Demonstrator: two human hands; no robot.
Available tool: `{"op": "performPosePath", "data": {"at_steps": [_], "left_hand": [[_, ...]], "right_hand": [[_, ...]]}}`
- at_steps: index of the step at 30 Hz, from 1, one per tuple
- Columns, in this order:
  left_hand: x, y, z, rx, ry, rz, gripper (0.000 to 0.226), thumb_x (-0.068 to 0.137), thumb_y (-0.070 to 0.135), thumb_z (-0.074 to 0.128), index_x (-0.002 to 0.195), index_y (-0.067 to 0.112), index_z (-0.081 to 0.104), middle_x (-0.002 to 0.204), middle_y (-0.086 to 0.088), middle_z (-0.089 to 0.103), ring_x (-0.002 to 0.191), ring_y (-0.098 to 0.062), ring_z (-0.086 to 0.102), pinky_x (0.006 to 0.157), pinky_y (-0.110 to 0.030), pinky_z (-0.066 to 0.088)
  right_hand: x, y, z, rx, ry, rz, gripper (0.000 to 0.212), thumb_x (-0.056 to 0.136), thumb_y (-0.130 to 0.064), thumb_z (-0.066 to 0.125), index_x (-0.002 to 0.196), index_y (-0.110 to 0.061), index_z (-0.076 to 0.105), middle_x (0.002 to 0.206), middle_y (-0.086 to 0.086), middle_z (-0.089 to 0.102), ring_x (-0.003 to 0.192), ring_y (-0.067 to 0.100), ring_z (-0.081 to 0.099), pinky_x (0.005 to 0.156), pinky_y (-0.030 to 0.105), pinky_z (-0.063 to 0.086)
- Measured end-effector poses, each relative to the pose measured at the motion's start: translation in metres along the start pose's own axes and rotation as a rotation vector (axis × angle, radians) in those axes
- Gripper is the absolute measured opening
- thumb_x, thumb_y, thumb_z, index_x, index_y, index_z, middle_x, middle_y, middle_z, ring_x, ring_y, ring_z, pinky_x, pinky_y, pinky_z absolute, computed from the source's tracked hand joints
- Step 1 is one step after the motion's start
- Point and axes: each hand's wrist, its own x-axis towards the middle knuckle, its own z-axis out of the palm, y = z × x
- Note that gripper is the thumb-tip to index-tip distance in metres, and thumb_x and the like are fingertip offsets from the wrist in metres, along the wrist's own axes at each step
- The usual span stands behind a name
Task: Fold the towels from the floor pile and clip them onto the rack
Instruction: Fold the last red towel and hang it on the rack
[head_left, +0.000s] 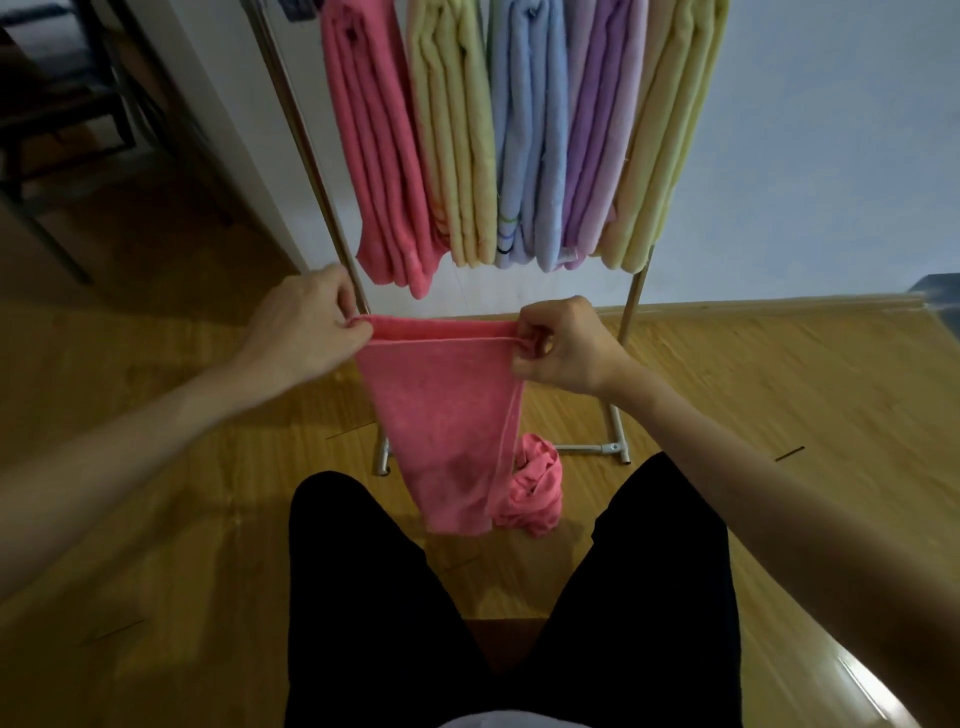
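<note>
Hanging between the two hands, a pink towel is held up by its top edge, doubled over so that two layers show along that edge. The left hand pinches the left top corner between thumb and fingers. The right hand grips the right top corner with curled fingers. The top edge runs nearly level from one hand to the other; below it the towel narrows and droops toward the floor, its lower end ending in front of the person's black-clad legs.

Below the right hand, just beside the hanging towel's lower right edge, a crumpled pink cloth lies on the floor.

Beyond both hands stands the rack, a metal frame with an upright past each hand and a foot bar on the floor below the right hand. Folded towels hang from it above the hands, side by side and touching: pink above the left hand, then yellow, blue, purple, and a second yellow one farthest right. How they are fastened at the top is out of view.

A white wall stands behind the rack. Dark furniture stands far left of the left hand.
</note>
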Motion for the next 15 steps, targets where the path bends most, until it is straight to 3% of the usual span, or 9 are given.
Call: {"op": "performPosePath", "data": {"at_steps": [2, 6, 9, 11, 13, 15], "left_hand": [[0.005, 0.004, -0.009, -0.067, -0.144, 0.08, 0.018, 0.083, 0.008, 0.066, 0.09, 0.014, 0.052, 0.078, 0.0, 0.059, 0.066, -0.015, 0.061, 0.059, -0.035, 0.055], [0.01, 0.011, -0.024, -0.131, -0.388, 0.199, 0.015, 0.085, 0.004, 0.061, 0.077, 0.017, 0.059, 0.075, -0.002, 0.06, 0.067, -0.012, 0.055, 0.063, -0.033, 0.046], [0.01, 0.017, -0.028, -0.196, -0.503, 0.172, 0.016, 0.085, 0.005, 0.061, 0.075, 0.018, 0.061, 0.071, -0.002, 0.058, 0.06, -0.006, 0.053, 0.055, -0.022, 0.042], [0.011, 0.021, -0.029, -0.233, -0.626, 0.143, 0.013, 0.083, 0.003, 0.065, 0.079, 0.015, 0.063, 0.074, -0.004, 0.062, 0.06, -0.003, 0.055, 0.056, -0.019, 0.047], [0.013, 0.022, -0.028, -0.271, -0.734, 0.097, 0.009, 0.081, 0.002, 0.069, 0.084, 0.009, 0.065, 0.081, -0.009, 0.066, 0.063, -0.006, 0.062, 0.06, -0.02, 0.053], [0.015, 0.021, -0.028, -0.286, -0.737, 0.04, 0.008, 0.081, -0.001, 0.068, 0.08, 0.006, 0.063, 0.081, -0.016, 0.068, 0.064, -0.015, 0.066, 0.061, -0.024, 0.055]], "right_hand": [[0.004, -0.003, -0.007, 0.026, 0.018, -0.001, 0.019, 0.065, -0.003, 0.067, 0.058, -0.001, 0.05, 0.051, 0.005, 0.048, 0.049, 0.017, 0.039, 0.049, 0.026, 0.037], [0.008, -0.006, -0.021, 0.044, 0.046, -0.013, 0.024, 0.064, 0.001, 0.065, 0.056, -0.005, 0.044, 0.05, -0.009, 0.037, 0.05, 0.012, 0.034, 0.049, 0.015, 0.027], [0.009, -0.01, -0.028, 0.05, 0.039, -0.024, 0.024, 0.065, 0.001, 0.064, 0.056, -0.006, 0.043, 0.05, -0.004, 0.038, 0.05, 0.012, 0.032, 0.049, 0.018, 0.028], [0.011, -0.012, -0.033, 0.053, 0.033, -0.035, 0.023, 0.065, 0.002, 0.064, 0.056, -0.004, 0.044, 0.049, 0.004, 0.042, 0.05, 0.012, 0.032, 0.048, 0.022, 0.03], [0.011, -0.014, -0.037, 0.048, 0.014, -0.033, 0.021, 0.065, 0.002, 0.064, 0.057, -0.001, 0.045, 0.05, 0.009, 0.044, 0.049, 0.012, 0.033, 0.048, 0.025, 0.031], [0.01, -0.012, -0.04, 0.031, -0.023, -0.015, 0.02, 0.065, 0.001, 0.065, 0.058, 0.0, 0.047, 0.051, 0.01, 0.045, 0.05, 0.012, 0.034, 0.048, 0.027, 0.032]]}}
